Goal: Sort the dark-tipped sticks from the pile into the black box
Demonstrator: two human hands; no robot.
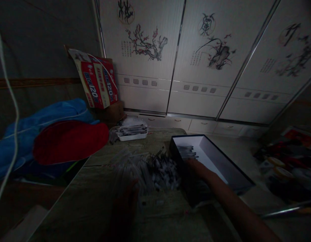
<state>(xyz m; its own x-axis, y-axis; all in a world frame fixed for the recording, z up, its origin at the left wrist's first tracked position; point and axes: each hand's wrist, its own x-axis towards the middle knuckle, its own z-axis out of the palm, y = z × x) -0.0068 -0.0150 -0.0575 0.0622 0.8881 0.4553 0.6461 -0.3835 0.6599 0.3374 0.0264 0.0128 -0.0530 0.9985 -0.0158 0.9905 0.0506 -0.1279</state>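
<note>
Dim light falls on a marbled desk [94, 201]. At its near edge the left hand [125, 205] lies in deep shadow, touching the near side of a pile of pens [150, 169] heaped mid-desk; I cannot tell how far the hand is open or whether it holds anything. Clear tubes make up the pile's left part and dark-tipped pieces its right.

Along the right edge sits a box [228, 164], black outside and white inside, lid off. The right hand [193, 164] reaches over its near-left wall, fingers at a small bunch of pens [187, 151] lying in the far-left corner of the box; the grip cannot be made out.

Near the far edge stands a white tray [132, 137] full of more pens. Off the left edge lie a red cloth [69, 141] and, behind it, a blue cloth [44, 117]. Beyond them leans a red-and-white carton [97, 82] printed "120" in blue; its other lettering is too small to read.

Farthest back, white cabinet doors [145, 84] carry ink paintings of blossom and grasses, each with a large brush character and small columns of script that cannot be read.
</note>
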